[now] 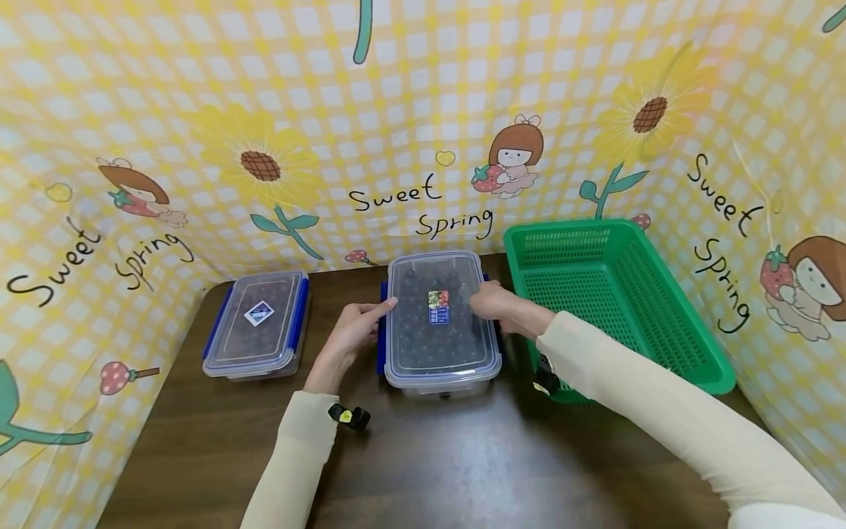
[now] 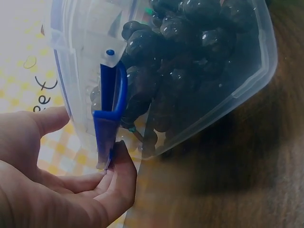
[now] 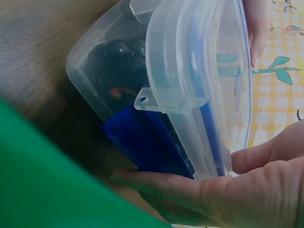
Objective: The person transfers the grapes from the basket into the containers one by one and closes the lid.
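Note:
A clear plastic food container (image 1: 413, 345) with a lid and blue side clips stands on the table between both hands. Dark grapes (image 2: 175, 71) show through its wall. My left hand (image 1: 350, 334) grips its left side, thumb on the lid's rim. In the left wrist view, the curled fingers touch the left blue clip (image 2: 107, 128), which stands out from the wall. On the other side my right hand (image 1: 499, 303) holds the container, thumb at the lid edge and fingers against the right blue clip (image 3: 147, 142). That clip also angles away from the wall.
Left on the dark wooden table (image 1: 410, 455) is a second lidded container (image 1: 258, 345) with blue clips, its contents dim. A green plastic basket (image 1: 717, 378) stands close by on the right. Yellow checked cloth (image 1: 410, 95) hangs behind and at both sides.

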### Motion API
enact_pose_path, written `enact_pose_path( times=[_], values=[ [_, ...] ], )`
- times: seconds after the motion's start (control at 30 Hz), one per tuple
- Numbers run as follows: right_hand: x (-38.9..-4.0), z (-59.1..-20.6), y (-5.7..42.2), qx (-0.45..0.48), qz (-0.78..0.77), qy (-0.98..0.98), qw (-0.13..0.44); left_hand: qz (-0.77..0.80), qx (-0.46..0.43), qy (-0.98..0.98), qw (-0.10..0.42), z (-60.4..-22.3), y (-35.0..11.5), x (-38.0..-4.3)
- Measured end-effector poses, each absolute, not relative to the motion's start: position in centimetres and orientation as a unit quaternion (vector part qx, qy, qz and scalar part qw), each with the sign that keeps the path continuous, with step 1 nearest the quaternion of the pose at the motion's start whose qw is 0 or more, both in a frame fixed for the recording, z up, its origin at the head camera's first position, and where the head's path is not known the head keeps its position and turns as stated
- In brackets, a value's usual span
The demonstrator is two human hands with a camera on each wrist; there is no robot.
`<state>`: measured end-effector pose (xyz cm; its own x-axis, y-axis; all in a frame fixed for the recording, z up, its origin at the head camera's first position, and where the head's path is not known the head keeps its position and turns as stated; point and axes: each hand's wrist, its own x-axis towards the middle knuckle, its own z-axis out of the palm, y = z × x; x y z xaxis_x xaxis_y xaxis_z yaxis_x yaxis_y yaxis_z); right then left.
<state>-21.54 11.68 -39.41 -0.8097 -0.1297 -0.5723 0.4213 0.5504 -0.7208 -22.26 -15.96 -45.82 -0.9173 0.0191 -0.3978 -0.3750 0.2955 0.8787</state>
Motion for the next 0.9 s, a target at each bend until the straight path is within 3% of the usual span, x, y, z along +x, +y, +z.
enact_pose_path(
  times=[0.9],
  values=[
    [-21.7,-39.1,11.9,0.020,-0.414,0.863,0.290,0.519,-0.078,0.849,0.066,-44.7,-14.8,-21.1]
  ],
)
